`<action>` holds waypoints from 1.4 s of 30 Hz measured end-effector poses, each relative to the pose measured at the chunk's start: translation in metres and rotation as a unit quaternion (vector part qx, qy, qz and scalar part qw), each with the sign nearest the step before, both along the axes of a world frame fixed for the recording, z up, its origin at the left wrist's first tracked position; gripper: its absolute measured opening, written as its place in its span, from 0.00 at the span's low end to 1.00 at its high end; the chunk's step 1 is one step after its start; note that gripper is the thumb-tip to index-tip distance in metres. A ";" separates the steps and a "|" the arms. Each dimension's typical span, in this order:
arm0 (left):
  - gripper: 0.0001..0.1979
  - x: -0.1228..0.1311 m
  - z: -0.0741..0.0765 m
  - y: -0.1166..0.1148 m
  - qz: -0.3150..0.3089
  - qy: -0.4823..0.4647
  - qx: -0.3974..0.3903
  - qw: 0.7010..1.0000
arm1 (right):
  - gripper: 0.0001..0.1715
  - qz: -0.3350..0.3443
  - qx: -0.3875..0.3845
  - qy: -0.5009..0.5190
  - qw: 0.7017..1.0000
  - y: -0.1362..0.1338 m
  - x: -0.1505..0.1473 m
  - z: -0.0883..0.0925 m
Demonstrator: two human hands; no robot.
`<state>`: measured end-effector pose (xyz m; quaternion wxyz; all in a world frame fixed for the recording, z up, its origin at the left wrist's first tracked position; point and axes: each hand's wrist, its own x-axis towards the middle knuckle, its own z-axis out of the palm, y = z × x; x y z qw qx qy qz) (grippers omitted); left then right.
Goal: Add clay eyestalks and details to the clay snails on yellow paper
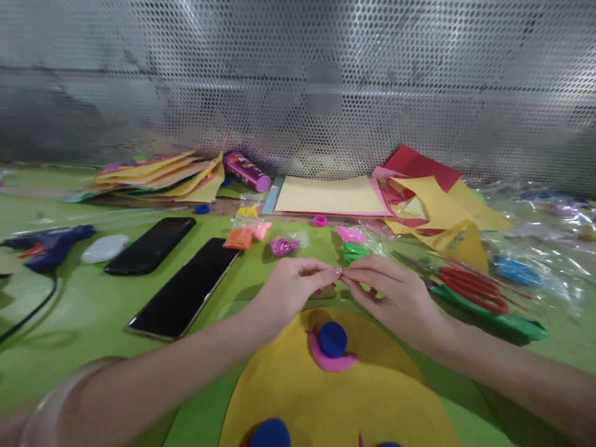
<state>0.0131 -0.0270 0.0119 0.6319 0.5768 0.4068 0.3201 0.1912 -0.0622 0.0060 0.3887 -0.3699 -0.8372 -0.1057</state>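
My left hand [291,292] and my right hand [403,298] meet fingertip to fingertip above the table. Both are closed in a pinch, and whatever lies between the fingertips is too small to make out. Just below them lies a rounded yellow paper shape [326,400]. On its upper part rests a blue bottle-cap-like disc [333,339], with a curved pink clay strip [328,361] around its lower left side. Another blue disc [270,433] shows at the bottom edge. Behind my fingers are a pink clay packet [351,234] and a green clay packet [354,252].
Left are two dark phones [186,288], a white case [105,248] and a blue glue gun [60,245] with a cord. Red-handled scissors [472,288] lie right. Paper sheets [330,194], a purple tube [246,171] and a perforated metal panel [261,81] stand behind.
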 end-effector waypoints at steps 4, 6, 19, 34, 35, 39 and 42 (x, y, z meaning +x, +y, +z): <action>0.06 0.001 0.000 0.000 0.008 -0.003 0.006 1.000 | 0.07 -0.004 -0.006 0.025 1.000 -0.002 -0.001 -0.002; 0.07 0.001 -0.001 0.001 0.010 -0.004 0.002 1.000 | 0.07 -0.002 -0.016 0.038 0.999 -0.003 -0.001 -0.002; 0.08 -0.002 -0.009 0.003 -0.004 -0.021 -0.007 1.000 | 0.08 0.019 -0.089 0.078 0.993 -0.002 0.000 -0.002; 0.10 -0.001 -0.013 0.006 0.016 -0.039 -0.017 0.999 | 0.05 -0.014 -0.119 0.013 0.993 0.006 0.010 -0.008; 0.10 -0.001 -0.014 0.006 0.018 -0.039 -0.019 0.999 | 0.04 -0.022 -0.125 -0.006 0.992 0.009 0.013 -0.010; 0.10 -0.002 -0.018 0.008 0.027 -0.038 -0.021 0.999 | 0.04 -0.045 -0.146 -0.118 0.981 0.016 0.018 -0.012; 0.10 -0.002 -0.019 0.009 0.028 -0.041 -0.021 0.999 | 0.07 -0.062 -0.152 -0.208 0.964 0.011 0.016 -0.008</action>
